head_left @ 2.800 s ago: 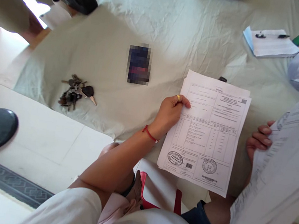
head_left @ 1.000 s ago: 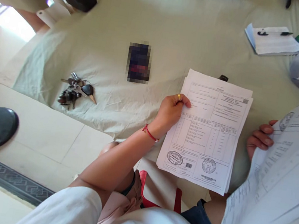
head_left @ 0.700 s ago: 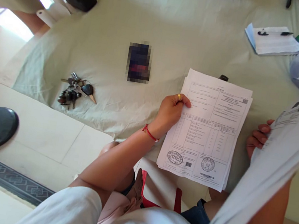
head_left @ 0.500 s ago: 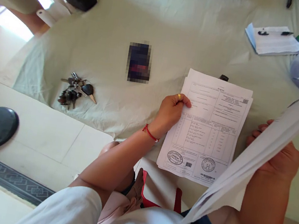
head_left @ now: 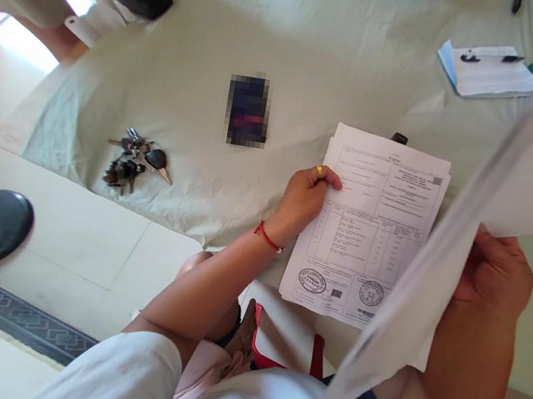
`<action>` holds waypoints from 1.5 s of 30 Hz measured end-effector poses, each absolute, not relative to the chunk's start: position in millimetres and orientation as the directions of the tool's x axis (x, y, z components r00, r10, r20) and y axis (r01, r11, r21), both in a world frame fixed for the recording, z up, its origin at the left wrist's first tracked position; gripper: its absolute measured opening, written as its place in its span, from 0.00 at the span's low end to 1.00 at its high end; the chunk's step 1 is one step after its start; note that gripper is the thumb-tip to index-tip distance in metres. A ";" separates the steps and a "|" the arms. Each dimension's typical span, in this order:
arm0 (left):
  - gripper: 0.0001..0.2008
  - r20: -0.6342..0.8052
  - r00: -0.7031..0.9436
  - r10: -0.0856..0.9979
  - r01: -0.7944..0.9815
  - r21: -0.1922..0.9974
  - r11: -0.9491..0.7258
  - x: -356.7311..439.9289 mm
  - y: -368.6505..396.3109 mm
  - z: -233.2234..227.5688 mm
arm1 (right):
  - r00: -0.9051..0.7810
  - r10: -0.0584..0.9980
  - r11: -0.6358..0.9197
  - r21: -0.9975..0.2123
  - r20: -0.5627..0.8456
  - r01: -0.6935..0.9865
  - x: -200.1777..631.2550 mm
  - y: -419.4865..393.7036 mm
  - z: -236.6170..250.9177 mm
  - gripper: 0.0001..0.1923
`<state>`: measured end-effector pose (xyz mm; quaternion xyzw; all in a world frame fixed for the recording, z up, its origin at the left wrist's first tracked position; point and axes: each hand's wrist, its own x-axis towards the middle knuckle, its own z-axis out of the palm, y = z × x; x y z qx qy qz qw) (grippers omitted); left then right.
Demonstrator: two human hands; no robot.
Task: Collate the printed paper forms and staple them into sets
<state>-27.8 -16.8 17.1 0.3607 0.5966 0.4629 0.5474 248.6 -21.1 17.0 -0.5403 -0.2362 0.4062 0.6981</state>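
"Stamped form [head_left: 362, 235]: room around it?"
"Surface [head_left: 320, 53] stretches toward ten o'clock; the form's lower edge overhangs at six."
"Grip?"
"Left hand [head_left: 303, 198] pinches its nine-o'clock edge, thumb uppermost; right hand [head_left: 498, 270], three o'clock, pinches lifted sheets [head_left: 450, 255]."

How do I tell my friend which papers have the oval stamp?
Find the big pale green cloth; at its near edge, the left grip holds a stack of printed papers. Its top page faces up, with an oval stamp and a round stamp near the bottom. That sets it apart from the raised sheets in the right grip, which show no clear print.
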 end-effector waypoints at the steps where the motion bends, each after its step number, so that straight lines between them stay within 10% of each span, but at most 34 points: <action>1: 0.13 -0.322 -0.141 0.936 -0.082 0.946 0.313 -27.6 -17.0 18.0 | 0.560 0.823 0.083 -0.954 -0.098 -0.289 246.4 -20.6 16.0 0.13; 45: 0.06 -0.290 -0.177 0.941 -0.208 0.945 0.252 -23.5 -16.4 7.9 | 0.622 0.780 0.015 -0.996 0.069 0.091 241.2 -14.8 6.3 0.11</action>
